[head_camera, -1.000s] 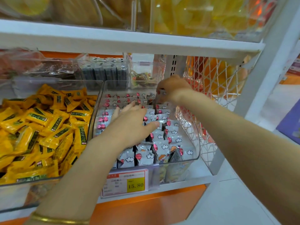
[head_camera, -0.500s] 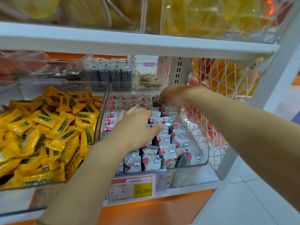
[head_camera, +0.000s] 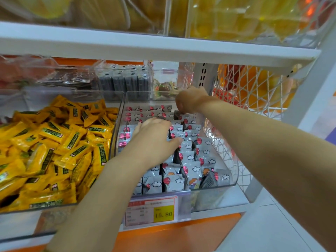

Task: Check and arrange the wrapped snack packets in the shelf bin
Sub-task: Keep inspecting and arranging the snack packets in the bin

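Up front, 15.80 tag [head_camera: 151, 211] on the clear bin [head_camera: 231, 180]. Heap of yellow sweets [head_camera: 54, 142] next door on the left. Inside the bin, grey cloud-print packets [head_camera: 189, 158] stood in rows. Then left hand [head_camera: 154, 140] flat on the middle rows, fingers straight, gripping nothing. Further back, right hand [head_camera: 189, 101] at the rear right corner, fingers curled down onto a dark packet [head_camera: 176, 114]. Can't tell if actually pinching it.

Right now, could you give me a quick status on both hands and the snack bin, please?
Left hand flat on packets, middle of bin. Right hand pinches one packet at the back. Nothing blocking.
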The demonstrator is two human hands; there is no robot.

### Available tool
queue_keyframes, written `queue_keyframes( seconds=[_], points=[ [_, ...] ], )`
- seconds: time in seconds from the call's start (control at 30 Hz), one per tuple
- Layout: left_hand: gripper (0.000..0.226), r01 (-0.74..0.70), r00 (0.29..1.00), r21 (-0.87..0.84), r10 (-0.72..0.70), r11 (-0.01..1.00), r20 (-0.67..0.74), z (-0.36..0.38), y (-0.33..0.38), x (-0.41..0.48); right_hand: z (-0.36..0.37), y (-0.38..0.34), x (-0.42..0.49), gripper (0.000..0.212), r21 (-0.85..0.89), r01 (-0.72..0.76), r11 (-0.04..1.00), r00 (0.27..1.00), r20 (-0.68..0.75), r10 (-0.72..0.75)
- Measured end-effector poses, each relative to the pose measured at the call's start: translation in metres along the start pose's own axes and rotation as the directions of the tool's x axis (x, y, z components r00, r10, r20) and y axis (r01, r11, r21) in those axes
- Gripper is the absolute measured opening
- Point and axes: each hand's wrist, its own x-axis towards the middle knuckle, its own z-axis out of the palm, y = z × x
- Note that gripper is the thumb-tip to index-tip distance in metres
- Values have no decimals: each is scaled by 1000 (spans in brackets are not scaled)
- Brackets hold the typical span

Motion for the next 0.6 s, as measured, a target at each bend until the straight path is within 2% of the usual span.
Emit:
queue_keyframes(
  seconds=[0.13,0.27,0.37,0.5,0.6],
  points=[
    [46,2,1000,-5,-2,1000,-25,1,-1,0,-2,0,-1,15,17,-12,1000,1000,25,12],
    [44,-7,995,-20,5,1000,-102,1,-3,0,-9,2,-10,21,120,-68,990,987,-136,84],
    [48,-18,984,-114,-3,993,-178,0,-3,-3,-22,5,-29,20,264,-121,957,961,-209,179],
    [47,-66,947,-206,-3,976,-320,-3,1,-11,-39,5,-76,20,524,-105,845,877,-352,328],
    [52,-66,934,-335,-60,940,-353,-7,7,-20,-45,1,-123,6,723,-13,691,787,-418,453]
  ],
)
